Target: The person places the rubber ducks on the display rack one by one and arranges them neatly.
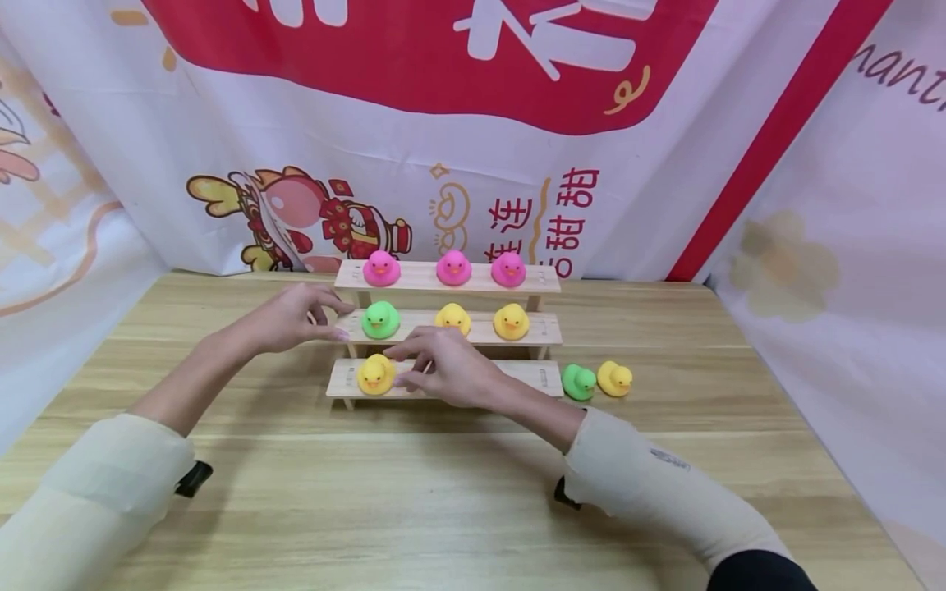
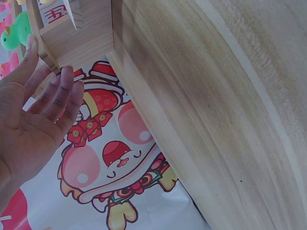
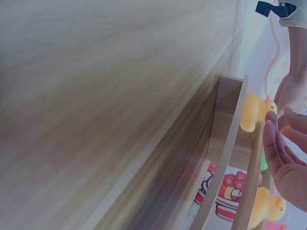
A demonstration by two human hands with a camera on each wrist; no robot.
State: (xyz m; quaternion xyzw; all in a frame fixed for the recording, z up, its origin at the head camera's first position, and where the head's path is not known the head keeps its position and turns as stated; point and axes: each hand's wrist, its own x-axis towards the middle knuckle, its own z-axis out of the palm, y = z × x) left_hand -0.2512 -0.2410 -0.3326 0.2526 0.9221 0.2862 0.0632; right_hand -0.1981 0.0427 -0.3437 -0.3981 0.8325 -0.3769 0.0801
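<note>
A three-tier wooden display stand (image 1: 525, 377) holds small rubber ducks. My left hand (image 1: 299, 318) grips the left end of its middle shelf between thumb and fingers, beside a green duck (image 1: 380, 320). On the lowest shelf's left part sits a yellow duck (image 1: 376, 375). Just right of that duck is my right hand (image 1: 452, 367), thumb and fingers parted at its side, not wrapped round it; whether the fingertips touch it I cannot tell. The right hand partly covers one of two yellow ducks (image 1: 512, 322) on the middle shelf.
Three pink ducks (image 1: 454, 268) stand on the top shelf. To the stand's right, a green duck (image 1: 579, 382) and a yellow duck (image 1: 615, 378) sit on the wooden table (image 1: 369, 501). A printed curtain (image 1: 414, 139) hangs behind the stand.
</note>
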